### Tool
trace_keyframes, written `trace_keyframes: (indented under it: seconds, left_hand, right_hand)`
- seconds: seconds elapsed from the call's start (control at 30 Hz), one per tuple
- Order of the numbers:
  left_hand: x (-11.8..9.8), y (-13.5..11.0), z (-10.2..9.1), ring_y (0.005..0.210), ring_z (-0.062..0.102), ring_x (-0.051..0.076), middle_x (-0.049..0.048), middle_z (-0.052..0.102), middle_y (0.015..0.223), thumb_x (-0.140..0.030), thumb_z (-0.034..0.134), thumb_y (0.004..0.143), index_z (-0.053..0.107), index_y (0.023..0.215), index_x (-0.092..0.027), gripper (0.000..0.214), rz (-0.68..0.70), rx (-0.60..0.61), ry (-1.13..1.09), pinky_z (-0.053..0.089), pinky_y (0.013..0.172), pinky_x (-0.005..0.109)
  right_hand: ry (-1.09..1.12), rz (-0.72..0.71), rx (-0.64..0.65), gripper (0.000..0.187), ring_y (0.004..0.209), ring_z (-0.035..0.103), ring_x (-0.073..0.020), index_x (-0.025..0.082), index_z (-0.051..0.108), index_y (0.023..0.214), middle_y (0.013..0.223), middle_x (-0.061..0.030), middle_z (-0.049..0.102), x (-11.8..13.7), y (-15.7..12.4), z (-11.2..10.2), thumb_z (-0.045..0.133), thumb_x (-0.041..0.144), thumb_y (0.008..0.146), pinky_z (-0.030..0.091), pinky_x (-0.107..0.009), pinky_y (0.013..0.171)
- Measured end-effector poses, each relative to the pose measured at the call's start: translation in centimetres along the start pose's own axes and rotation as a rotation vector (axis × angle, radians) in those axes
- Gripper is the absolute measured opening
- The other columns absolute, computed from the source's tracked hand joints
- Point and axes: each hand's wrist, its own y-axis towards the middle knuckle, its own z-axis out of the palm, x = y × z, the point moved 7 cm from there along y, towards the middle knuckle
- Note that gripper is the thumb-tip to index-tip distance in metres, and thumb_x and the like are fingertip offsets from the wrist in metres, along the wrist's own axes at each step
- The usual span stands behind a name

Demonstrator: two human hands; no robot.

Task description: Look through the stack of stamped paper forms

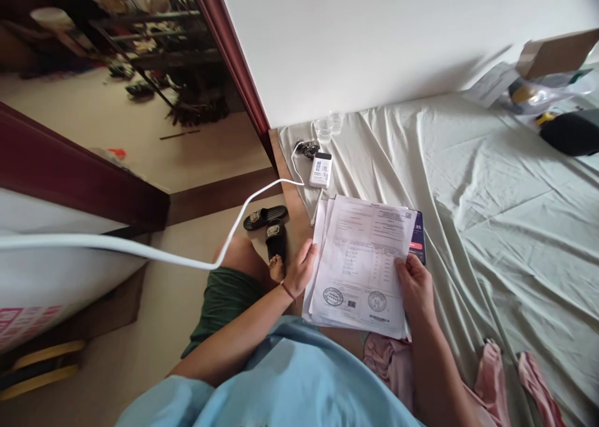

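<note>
A small stack of printed papers lies over my lap, its sheets slightly fanned at the left. Two round stamps and a barcode mark the lower part of the top sheet. My left hand grips the stack's left edge, thumb on top. On the right edge, my right hand pinches the papers between thumb and fingers. Partly hidden behind the papers' upper right side is a phone with a lit screen. Beyond them, a white device with a printed label rests on the sheet near the bed's edge.
A white cable crosses the view from the left. Clear cups and a dark tangled item sit near the wall. Black slippers are on the floor. Pink cloth lies on the bedsheet; a cardboard box is far right.
</note>
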Motion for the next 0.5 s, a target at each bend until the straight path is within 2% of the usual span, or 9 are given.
trace_keyframes:
  seconds: [0.07, 0.17, 0.33, 0.5]
  left_hand:
    - [0.7, -0.1, -0.3, 0.106, 0.070, 0.031, 0.0118, 0.077, 0.100, -0.060, 0.065, 0.093, 0.071, 0.095, -0.022, 0.038, -0.037, -0.077, -0.002, 0.055, 0.097, 0.042]
    - [1.5, -0.1, 0.0, 0.113, 0.069, 0.033, 0.0126, 0.077, 0.105, -0.063, 0.069, 0.090, 0.072, 0.099, -0.023, 0.041, -0.061, -0.091, -0.010, 0.053, 0.103, 0.044]
    - [2.0, -0.1, 0.4, 0.107, 0.069, 0.032, 0.0132, 0.076, 0.105, -0.071, 0.062, 0.091, 0.072, 0.099, -0.021, 0.052, -0.054, -0.047, 0.013, 0.051, 0.104, 0.044]
    - [1.8, -0.1, 0.6, 0.098, 0.068, 0.030, 0.0125, 0.075, 0.099, -0.073, 0.054, 0.095, 0.070, 0.098, -0.019, 0.056, -0.035, -0.011, 0.037, 0.052, 0.097, 0.043]
  right_hand:
    - [0.024, 0.015, 0.011, 0.041, 0.067, 0.062, -0.0177, 0.022, 0.070, 0.104, 0.087, -0.0029, 0.075, -0.5, -0.4, 0.1, 0.076, 0.058, 0.086, 0.048, -0.029, 0.059]
    - [0.021, 0.005, 0.011, 0.038, 0.068, 0.061, -0.0170, 0.022, 0.070, 0.104, 0.087, -0.0024, 0.074, -0.5, -0.7, 0.2, 0.075, 0.056, 0.087, 0.047, -0.028, 0.059]
    - [-0.056, -0.020, 0.017, 0.038, 0.069, 0.060, -0.0168, 0.021, 0.069, 0.102, 0.085, -0.0028, 0.072, -0.5, -0.7, 0.3, 0.071, 0.057, 0.090, 0.046, -0.028, 0.060]
    - [-0.037, -0.023, 0.016, 0.037, 0.071, 0.061, -0.0172, 0.022, 0.069, 0.103, 0.086, -0.0031, 0.072, -0.2, -0.9, 0.5, 0.071, 0.056, 0.090, 0.047, -0.028, 0.062]
